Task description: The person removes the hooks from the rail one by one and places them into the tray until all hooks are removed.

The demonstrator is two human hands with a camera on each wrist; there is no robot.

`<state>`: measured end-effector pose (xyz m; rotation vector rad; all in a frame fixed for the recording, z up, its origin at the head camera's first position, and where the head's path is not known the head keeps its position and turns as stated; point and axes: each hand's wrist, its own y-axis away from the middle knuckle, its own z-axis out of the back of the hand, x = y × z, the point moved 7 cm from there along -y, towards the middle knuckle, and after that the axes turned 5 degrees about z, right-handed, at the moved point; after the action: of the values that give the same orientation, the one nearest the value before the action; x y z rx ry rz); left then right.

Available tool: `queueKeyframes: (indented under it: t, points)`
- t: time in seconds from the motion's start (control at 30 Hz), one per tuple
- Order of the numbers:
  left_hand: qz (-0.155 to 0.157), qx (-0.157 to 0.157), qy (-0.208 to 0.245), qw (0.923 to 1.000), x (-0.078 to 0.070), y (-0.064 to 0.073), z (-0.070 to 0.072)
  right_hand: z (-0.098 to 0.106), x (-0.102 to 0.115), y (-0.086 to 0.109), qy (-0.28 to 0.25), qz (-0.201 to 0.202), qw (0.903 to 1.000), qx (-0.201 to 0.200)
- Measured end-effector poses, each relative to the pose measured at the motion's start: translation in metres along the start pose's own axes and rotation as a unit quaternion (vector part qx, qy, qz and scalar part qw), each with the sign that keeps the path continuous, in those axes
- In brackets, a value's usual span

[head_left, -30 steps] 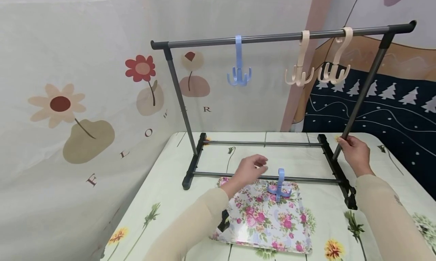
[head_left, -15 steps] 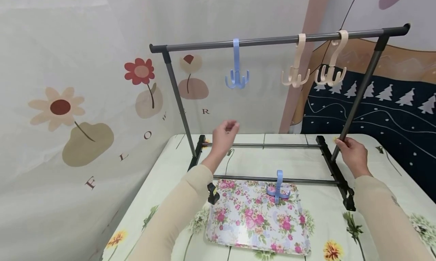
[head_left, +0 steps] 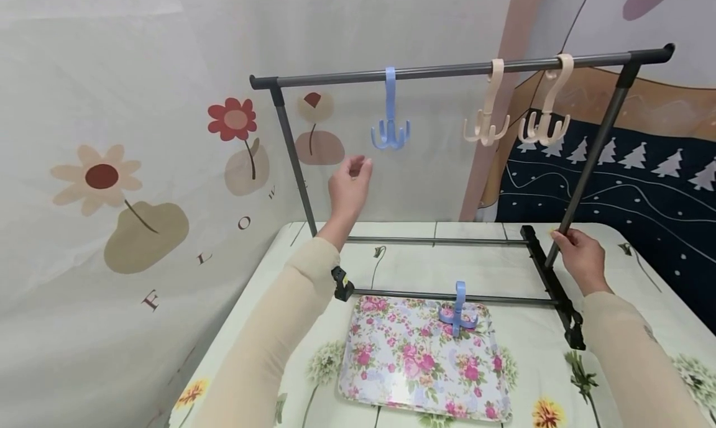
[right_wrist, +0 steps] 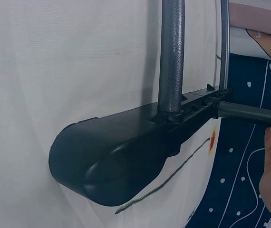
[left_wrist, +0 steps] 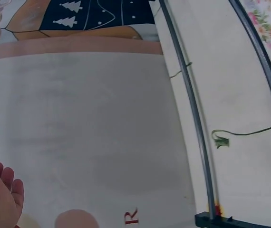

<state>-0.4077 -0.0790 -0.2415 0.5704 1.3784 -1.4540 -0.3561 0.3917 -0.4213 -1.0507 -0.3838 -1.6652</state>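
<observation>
A grey clothes rack stands on the table. A blue hook and two beige hooks hang from its top rail. My left hand is raised just below and left of the hanging blue hook, fingers loosely curled, holding nothing; in the left wrist view the same hand shows at the lower left. My right hand grips the rack's right post just above the black foot. A second blue hook stands on the floral tray.
The flowered table runs under the rack, its lower bars crossing behind the tray. A flower-printed curtain hangs at the left and back. A dark blue cloth with trees lies behind the rack on the right.
My left hand rose from just above the tray to near the hanging blue hook. The right hand kept its hold on the post.
</observation>
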Motion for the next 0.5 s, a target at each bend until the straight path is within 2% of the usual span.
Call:
queueKeyframes:
  t: [0.2,0.37,0.5]
  points:
    - [-0.008,-0.018,-0.013,0.9997,-0.019,-0.009,0.006,0.000,0.000,0.000,-0.001,-0.001,1.0000,-0.003]
    - [-0.012,-0.013,-0.005,0.9998,-0.036,-0.018,0.004,0.000,0.000,0.001,-0.004,-0.009,0.9998,-0.018]
    - [-0.016,-0.021,-0.005,0.9996,-0.051,-0.025,0.001,0.000,0.000,0.001,-0.003,-0.009,0.9999,-0.014]
